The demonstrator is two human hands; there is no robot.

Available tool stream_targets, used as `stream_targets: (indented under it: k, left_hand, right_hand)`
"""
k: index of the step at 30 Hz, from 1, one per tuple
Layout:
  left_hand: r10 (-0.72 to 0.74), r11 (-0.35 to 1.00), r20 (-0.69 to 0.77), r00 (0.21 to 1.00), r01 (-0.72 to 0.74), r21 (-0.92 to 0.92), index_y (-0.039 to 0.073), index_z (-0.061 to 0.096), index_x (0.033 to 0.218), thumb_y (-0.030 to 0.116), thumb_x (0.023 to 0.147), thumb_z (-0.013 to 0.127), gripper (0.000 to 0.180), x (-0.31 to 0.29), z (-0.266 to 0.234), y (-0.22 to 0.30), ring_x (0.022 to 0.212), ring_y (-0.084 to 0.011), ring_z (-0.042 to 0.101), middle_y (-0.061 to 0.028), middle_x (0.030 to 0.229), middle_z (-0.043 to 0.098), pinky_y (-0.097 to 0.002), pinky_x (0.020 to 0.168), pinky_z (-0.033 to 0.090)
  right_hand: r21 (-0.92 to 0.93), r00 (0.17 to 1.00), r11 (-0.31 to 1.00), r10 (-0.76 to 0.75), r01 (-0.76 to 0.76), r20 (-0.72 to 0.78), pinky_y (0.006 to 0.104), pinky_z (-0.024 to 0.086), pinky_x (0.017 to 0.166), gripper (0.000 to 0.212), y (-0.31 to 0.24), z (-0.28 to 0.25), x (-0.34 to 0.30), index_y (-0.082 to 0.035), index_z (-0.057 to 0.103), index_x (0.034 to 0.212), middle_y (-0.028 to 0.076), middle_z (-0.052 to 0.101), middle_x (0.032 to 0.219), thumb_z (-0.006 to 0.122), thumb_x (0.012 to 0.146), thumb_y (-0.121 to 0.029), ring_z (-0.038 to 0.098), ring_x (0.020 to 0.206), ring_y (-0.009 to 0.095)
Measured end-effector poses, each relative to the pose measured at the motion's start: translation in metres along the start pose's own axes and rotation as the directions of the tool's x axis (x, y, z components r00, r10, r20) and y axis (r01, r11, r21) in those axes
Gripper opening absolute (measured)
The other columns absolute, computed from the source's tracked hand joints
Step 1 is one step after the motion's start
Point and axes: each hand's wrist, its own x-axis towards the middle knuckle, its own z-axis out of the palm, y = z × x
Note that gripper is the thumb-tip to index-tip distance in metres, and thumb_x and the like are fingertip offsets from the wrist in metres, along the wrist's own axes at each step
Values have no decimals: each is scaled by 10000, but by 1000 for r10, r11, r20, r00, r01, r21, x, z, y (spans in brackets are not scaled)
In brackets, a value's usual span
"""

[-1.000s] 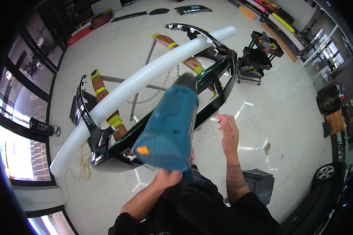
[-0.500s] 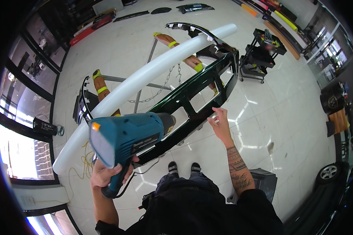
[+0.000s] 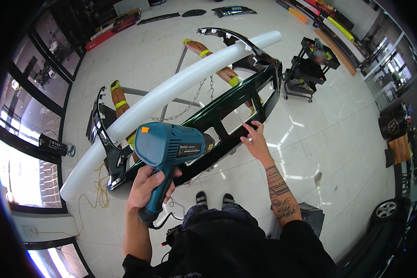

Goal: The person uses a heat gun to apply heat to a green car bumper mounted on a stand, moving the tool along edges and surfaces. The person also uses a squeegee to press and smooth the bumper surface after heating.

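A teal heat gun [image 3: 171, 143] is in my left hand [image 3: 148, 185], with the fingers wrapped round its handle. Its nozzle points right, at a glossy dark green car bumper [image 3: 227, 111] that has large rectangular openings. My right hand [image 3: 255, 141] is at the bumper's lower bar, right of the nozzle. Its fingers are bent but apart, and the fingertips seem to touch the bar's edge; I see nothing held in them. The bumper rests on a stand with padded arms [image 3: 199, 48] wrapped in yellow bands.
A long white roll [image 3: 171, 95] lies across the stand behind the bumper. Chains [image 3: 185, 111] hang below it. A black tool cart [image 3: 308, 69] stands to the right. Yellow cord [image 3: 99, 190] runs over the floor at left. A dark box [image 3: 306, 220] sits by my right arm.
My left hand has moved the heat gun to the right and turned it slightly, with its nozzle further along the bumper. My right hand has shifted slightly left along the lower bar.
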Motion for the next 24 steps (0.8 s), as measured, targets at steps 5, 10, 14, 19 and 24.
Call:
stream_targets:
  k: [5,10,14,19,24]
  left_hand:
    - [9,1000,14,1000,-9,-5,-115,501,1180,269,950,595,457,5,3,-9,616,-168,590,-215,1068,600,-250,436,485]
    - [24,1000,11,1000,-24,13,-119,503,1162,297,958,585,470,7,5,-14,618,-164,590,-211,1065,600,-247,433,485]
    - [17,1000,7,1000,-17,-10,-133,496,1168,305,935,578,503,7,6,-13,606,-176,589,-208,1041,604,-260,440,485]
    - [99,994,76,992,-95,-54,-170,466,1216,343,812,654,679,-5,4,-17,590,-196,589,-236,1000,602,-283,451,484]
    - [365,869,-120,923,-385,-310,-202,419,1231,332,766,695,760,-40,8,-10,592,-259,603,-316,1072,552,-318,481,538]
  right_hand:
    - [-10,1000,1000,9,-9,28,294,535,729,526,-1,-1,1,-165,549,1349,113,323,1397,715,853,-108,577,919,197]
    - [-19,999,1000,1,0,35,298,533,727,522,1,-2,2,-155,552,1344,119,320,1395,719,851,-117,575,900,199]
    - [-57,999,998,-34,34,5,304,520,717,516,-3,-1,3,-131,568,1325,127,335,1366,741,840,-160,566,823,200]
    - [-113,998,992,-44,49,44,400,519,776,458,-27,13,5,-77,634,1221,167,445,1157,760,821,-261,595,878,321]
    - [-198,998,979,48,-40,35,433,510,751,453,-37,34,-1,-68,664,1155,179,473,1036,724,834,-383,597,873,355]
